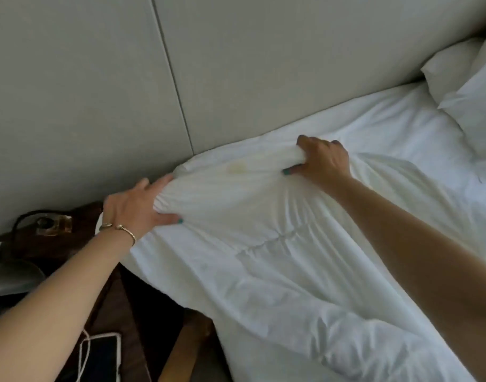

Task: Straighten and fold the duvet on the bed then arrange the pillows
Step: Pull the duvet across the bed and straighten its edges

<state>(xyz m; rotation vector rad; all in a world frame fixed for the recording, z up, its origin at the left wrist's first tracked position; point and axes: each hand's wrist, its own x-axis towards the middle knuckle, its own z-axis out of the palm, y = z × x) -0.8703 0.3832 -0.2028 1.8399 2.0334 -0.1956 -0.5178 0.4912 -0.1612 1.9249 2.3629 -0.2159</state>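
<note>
1. A bedroom: a bed in white linen (305, 271) fills the right of the frame.
2. Plump white pillows (462, 86), upper right, against a grey padded panel headboard (236, 64).
3. Lower left, a dark wooden bedside table (71, 238).

The bed (401, 111) runs along a padded grey headboard (98, 78), its white sheet bare near the top. A white duvet (263, 257) lies rumpled over it, bunched at the corner nearest the headboard, with a faint yellowish stain there. Two white pillows (462, 86) sit at the far end, one leaning on the other. Beside the bed, a dark wooden nightstand (57, 244) carries a glass bottle (54, 224), and lower down a phone (104, 357) with a white cable.
</note>
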